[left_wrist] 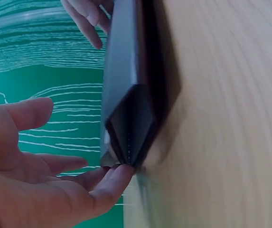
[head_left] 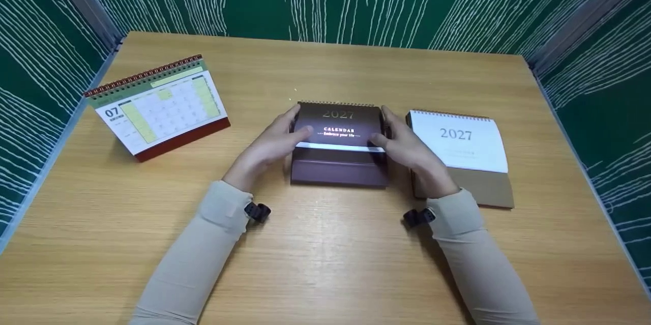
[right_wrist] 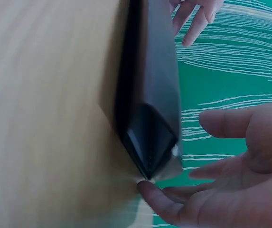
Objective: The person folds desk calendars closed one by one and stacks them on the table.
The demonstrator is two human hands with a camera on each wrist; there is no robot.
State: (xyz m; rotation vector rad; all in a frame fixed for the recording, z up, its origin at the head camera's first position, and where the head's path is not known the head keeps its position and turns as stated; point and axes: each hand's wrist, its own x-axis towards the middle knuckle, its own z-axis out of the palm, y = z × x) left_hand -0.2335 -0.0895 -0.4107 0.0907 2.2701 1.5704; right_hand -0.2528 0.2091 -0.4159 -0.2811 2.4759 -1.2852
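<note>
- Left hand point(head_left: 274, 139) sat right at the left side of the dark 2027 calendar point(head_left: 339, 137), and the right hand point(head_left: 411, 146) mirrored it on the right side. Basically bookends.
- Key thing spatially, imo: the dark calendar lay between the two hands, long axis running left to right from one to the other, so neither was really nearer. Call it a tie.
- It was around the middle of the table point(head_left: 325, 259), cover facing the person, spiral binding point(head_left: 335, 104) along the far edge.
- Left hand state: the left wrist view had the thumb point(left_wrist: 33, 113) standing clear of the fingers, with fingertips point(left_wrist: 119, 178) touching the calendar's end by its binding edge. No clamp that I could see.
- Right hand, same deal: thumb apart, a fingertip point(right_wrist: 147, 187) up against that corner. Both thumbs overlapped the cover in the head view, but the wrist views showed a gap.
- Pose-wise, both forearms ran in from the near side, angled toward each other.
- Neighbours: white 2027 calendar point(head_left: 460, 144) just to the right, partly covered by the right wrist; red-based calendar point(head_left: 163, 106) well apart on the left, turned at an angle.
</note>
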